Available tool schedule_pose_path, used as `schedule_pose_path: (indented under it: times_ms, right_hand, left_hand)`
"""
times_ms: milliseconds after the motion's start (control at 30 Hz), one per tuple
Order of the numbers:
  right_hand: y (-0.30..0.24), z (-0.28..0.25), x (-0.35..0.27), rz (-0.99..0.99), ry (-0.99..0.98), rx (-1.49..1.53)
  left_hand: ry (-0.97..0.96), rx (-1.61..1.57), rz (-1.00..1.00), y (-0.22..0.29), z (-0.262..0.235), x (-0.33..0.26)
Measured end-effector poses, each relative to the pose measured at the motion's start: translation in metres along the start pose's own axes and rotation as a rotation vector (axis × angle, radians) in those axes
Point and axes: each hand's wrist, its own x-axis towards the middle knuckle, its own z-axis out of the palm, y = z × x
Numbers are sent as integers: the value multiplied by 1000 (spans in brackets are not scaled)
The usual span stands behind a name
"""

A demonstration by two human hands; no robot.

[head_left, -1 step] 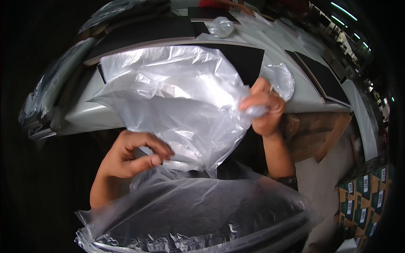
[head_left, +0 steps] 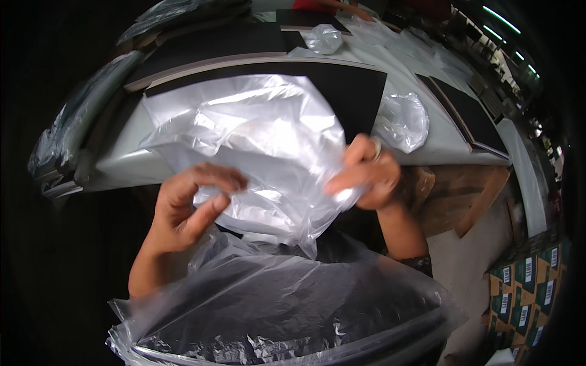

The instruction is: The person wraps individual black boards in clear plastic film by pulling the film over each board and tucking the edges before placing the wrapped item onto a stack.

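Observation:
A crumpled clear plastic bag (head_left: 268, 122) hangs in front of me, over the near edge of the table. My right hand (head_left: 369, 174) pinches its right side, the fingertips a little blurred. On the bag's left side, my left hand (head_left: 192, 198) is curved, with thumb and fingers apart and nothing visibly gripped; the fingertips overlap the bag in view. Closest to me lies a dark flat panel in clear plastic (head_left: 274, 305), its front edge wrinkled. Behind the bag a black board (head_left: 354, 91) rests on the table, partly covered by it.
The pale table (head_left: 131, 158) carries more black boards (head_left: 226, 43), with another pair (head_left: 464, 110) at right. Crumpled plastic pieces (head_left: 403, 122) lie about. Plastic-covered stacks (head_left: 79, 122) stand left, printed cartons (head_left: 525, 299) lower right. Across the table, another person's arm in a red sleeve (head_left: 317, 5) reaches in.
My right hand has moved left and slightly down, drawing the bag's right side inward. My left hand has risen a little, its thumb and fingers further apart.

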Motion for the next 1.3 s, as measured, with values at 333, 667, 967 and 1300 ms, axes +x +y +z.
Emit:
schedule_pose_path:
  times_ms: [333, 667, 967, 1300]
  right_hand:
    - [12, 52, -34, -346, -117, 81]
    - [19, 66, -49, -337, -69, 73]
    - [36, 68, -57, -71, 117, -218]
    - [13, 59, -10, 561, 247, 299]
  left_hand:
    - [-512, 878, -164, -36, 13, 24]
    - [-136, 419, -5, -58, 22, 11]
    - [238, 128, -497, -54, 32, 15]
    - [69, 297, -136, -31, 31, 25]
